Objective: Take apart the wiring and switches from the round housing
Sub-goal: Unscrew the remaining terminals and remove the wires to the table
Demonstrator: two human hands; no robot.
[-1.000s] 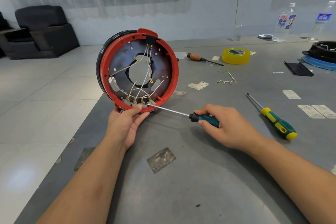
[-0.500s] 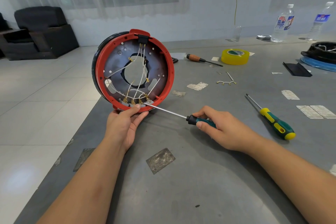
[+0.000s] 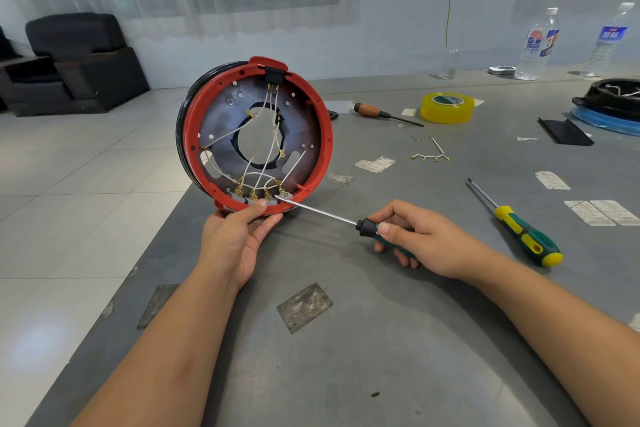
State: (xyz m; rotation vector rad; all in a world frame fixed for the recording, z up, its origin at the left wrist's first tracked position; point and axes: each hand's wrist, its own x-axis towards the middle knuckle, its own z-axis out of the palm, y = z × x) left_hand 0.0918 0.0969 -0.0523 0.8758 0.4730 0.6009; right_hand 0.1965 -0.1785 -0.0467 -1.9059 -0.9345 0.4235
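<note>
Round red plastic housing (image 3: 257, 135) with white wires (image 3: 266, 152) upright at tabletop (image 3: 346, 340) edge, left hand (image 3: 239, 239) gripping its lower rim, right hand (image 3: 420, 241) clasping green-handled screwdriver (image 3: 346, 218), tip at bottom terminals (image 3: 261, 193).

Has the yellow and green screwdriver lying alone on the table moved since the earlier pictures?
No. The spare screwdriver lies at the same spot and angle as before, beside the white labels stuck on the table.

Round housing (image 3: 256, 135) slightly more upright.
</note>
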